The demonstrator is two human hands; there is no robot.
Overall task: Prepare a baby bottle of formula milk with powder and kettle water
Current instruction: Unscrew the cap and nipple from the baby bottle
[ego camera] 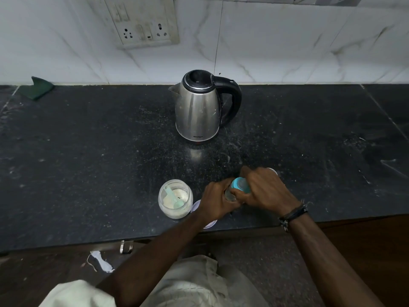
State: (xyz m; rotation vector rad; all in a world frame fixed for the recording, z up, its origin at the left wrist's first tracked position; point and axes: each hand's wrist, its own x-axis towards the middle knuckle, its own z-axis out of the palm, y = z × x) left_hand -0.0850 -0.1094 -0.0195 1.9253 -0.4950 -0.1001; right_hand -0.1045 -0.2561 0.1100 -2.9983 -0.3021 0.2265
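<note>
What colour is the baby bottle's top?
Light blue collar, seen in the head view.

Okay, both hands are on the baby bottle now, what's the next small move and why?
Probably finish twisting the blue collar with the right hand while the left hand steadies the bottle. Whether it is coming off or going on, I cannot tell. The powder jar stands open with its scoop inside; the kettle waits behind.

Kettle (198, 107) stands mid-counter (88, 162), near the back wall, spout left, handle right. Powder jar (175, 198) sits at the front edge, scoop (174, 197) inside it. Just right of the jar: lid (196, 204) flat on the counter, then the bottle (238, 189) held between left hand (215, 201) and right hand (264, 189). Cloth (36, 87) far back left, against the wall.
</note>
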